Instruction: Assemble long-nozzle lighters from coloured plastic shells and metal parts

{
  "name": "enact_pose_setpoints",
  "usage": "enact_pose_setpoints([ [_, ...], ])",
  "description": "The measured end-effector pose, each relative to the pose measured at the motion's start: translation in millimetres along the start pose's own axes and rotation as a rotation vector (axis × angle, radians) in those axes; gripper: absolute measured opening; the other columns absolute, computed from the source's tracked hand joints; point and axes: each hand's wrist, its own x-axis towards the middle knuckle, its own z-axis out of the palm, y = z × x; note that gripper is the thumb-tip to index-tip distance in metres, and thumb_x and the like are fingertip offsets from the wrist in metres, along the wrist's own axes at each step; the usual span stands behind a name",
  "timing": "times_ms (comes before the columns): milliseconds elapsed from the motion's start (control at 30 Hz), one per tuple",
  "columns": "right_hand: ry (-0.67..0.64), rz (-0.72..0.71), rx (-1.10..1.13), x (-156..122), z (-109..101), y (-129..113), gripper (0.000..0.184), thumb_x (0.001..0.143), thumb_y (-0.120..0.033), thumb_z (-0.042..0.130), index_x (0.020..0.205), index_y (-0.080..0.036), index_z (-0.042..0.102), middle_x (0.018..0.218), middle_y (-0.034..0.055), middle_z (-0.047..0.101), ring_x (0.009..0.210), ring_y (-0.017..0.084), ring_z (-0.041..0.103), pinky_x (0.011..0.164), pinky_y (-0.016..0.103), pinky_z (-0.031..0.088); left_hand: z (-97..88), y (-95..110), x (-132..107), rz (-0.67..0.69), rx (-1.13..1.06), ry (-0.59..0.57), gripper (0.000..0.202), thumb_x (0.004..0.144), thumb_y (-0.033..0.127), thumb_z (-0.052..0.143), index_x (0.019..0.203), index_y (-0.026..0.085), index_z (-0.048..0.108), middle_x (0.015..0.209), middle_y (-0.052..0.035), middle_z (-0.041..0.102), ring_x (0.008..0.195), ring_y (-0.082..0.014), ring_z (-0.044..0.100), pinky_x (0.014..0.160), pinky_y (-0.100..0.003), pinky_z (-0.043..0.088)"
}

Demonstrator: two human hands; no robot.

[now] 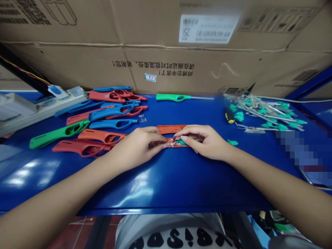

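An orange lighter shell half (178, 146) lies open side up on the table, with metal and green parts inside it. My left hand (141, 142) is closed on its left end, fingertips at the inner parts. My right hand (207, 140) pinches at a green lighter part (181, 141) in the shell, thumb and fingers pressed around it; its right portion is hidden under the hand. Just behind, a second orange shell half (167, 129) lies partly covered by my right fingers. Another small green piece (232, 142) sits beside my right wrist.
Several red, blue, orange and green lighter shells (114, 111) are piled left, near small screws (142, 119). A green lighter (172, 98) lies at the back by a cardboard box (103, 65). Metal tubes with green pieces (269, 112) and a screwdriver (229, 117) lie right; a power strip (49, 103) left.
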Motion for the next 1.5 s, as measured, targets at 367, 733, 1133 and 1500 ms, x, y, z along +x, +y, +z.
enact_pose_setpoints([
  [367,-0.129,-0.395,-0.460,-6,-5,-8,0.026,0.097,-0.016,0.051,0.113,-0.018,0.071,0.112,0.0057,0.076,0.100,0.017,0.072,0.088,0.029,0.055,-1.7,-5,3,-0.009,-0.023,0.008,0.016,0.092,0.023,0.066,0.099,0.017,0.079,0.089,-0.0056,0.071,0.080,-0.0167,0.067,0.075,-0.030,0.052],
  [733,-0.161,-0.342,-0.773,-17,-2,-23,0.028,0.099,-0.022,0.049,0.119,-0.020,0.069,0.111,0.0033,0.077,0.088,0.020,0.075,0.066,0.030,0.051,-1.3,1,2,-0.122,-0.095,0.004,0.007,0.088,0.016,0.070,0.091,0.017,0.077,0.085,-0.0028,0.069,0.076,-0.0141,0.065,0.068,-0.024,0.048],
  [1133,-0.075,-0.311,-0.886,-16,-22,-26,0.028,0.099,-0.023,0.048,0.121,-0.021,0.065,0.120,0.0059,0.072,0.094,0.019,0.071,0.067,0.028,0.046,-4.5,1,0,-0.099,-0.033,0.001,0.014,0.091,0.029,0.068,0.096,0.019,0.077,0.087,-0.0030,0.070,0.073,-0.0137,0.064,0.068,-0.025,0.047],
  [1500,-0.283,-0.167,-0.706,-12,-35,-25,0.009,0.096,-0.025,0.057,0.096,-0.019,0.064,0.096,0.0050,0.067,0.079,0.017,0.061,0.066,0.027,0.040,11.4,11,-2,0.155,0.077,0.015,0.025,0.097,0.022,0.054,0.118,0.023,0.068,0.121,-0.0089,0.063,0.113,-0.0249,0.058,0.098,-0.042,0.047],
])
